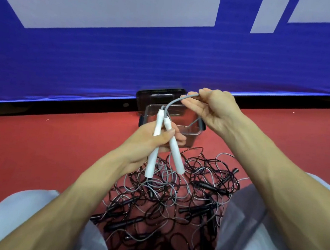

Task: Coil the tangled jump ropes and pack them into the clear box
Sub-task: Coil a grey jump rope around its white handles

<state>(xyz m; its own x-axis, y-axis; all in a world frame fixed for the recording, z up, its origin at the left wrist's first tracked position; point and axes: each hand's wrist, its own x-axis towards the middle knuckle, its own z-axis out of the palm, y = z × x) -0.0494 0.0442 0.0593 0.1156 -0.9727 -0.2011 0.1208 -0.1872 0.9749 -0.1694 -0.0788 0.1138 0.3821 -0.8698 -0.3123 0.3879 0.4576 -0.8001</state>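
Nearest, the person's knees in pale trousers [27, 222] spread to either side. Between them, below both hands, a tangled pile of ropes [172, 197] lies on the red floor [56, 144]. Thin black and grey cords loop over one another, and several black handles [210, 185] are mixed in among them.

Above the pile's near-left part, the left hand [148, 143] grips two white handles [174, 156] side by side. Its fingers are curled round them and the thumb presses across the front. The lower ends of the handles splay apart and point down toward the pile, and their upper ends stick up past the fingers.

From those upper ends a grey rope [174, 102] arches up and to the right, into the right hand [214, 109]. That hand is raised higher and farther out than the left. It pinches the rope between thumb and fingertips, with the other fingers loosely extended. A short stretch of grey rope also shows below this hand, against the box; I cannot tell whether it lies inside.

Just beyond the two hands, the clear box [188, 141] sits open on the floor, with dark clips on its sides. Behind it a dark-rimmed lid [159, 95] stands propped on edge. Farthest off, a blue banner [166, 64] with large white shapes runs across the whole view.
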